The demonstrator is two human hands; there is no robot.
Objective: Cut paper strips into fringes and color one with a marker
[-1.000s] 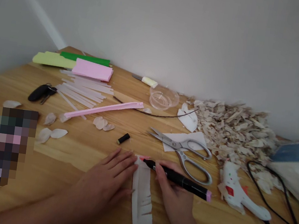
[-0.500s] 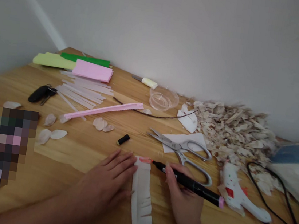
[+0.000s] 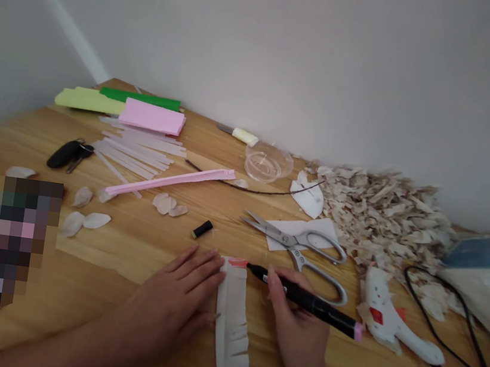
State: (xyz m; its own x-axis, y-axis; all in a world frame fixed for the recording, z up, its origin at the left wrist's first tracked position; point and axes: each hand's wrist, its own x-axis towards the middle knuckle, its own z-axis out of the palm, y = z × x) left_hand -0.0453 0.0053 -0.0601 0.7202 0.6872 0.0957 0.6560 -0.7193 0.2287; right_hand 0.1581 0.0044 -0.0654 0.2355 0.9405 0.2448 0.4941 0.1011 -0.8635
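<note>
A white paper strip point(image 3: 233, 326) with a row of cuts along its right edge lies lengthwise in front of me on the wooden table. Its far end carries a patch of red-orange colour. My left hand point(image 3: 186, 290) lies flat with fingers stretched out, the fingertips on the strip's left edge. Held in my right hand point(image 3: 299, 323) is a black marker point(image 3: 314, 306) with a pink end, its tip at the coloured patch. The marker's black cap point(image 3: 201, 229) rests beyond my left hand. Silver scissors point(image 3: 291, 241) lie open just past my right hand.
A white glue gun point(image 3: 384, 310) with a black cord sits at the right. Behind it rises a heap of pale scraps point(image 3: 386, 208). Further back are a clear plastic dish point(image 3: 268, 165), a thin twig point(image 3: 253, 191), folded pink paper point(image 3: 152, 117), white strips point(image 3: 135, 154) and keys point(image 3: 66, 154).
The marker and my right hand have shifted slightly to the left. My left hand and the paper strip look unmoved.
</note>
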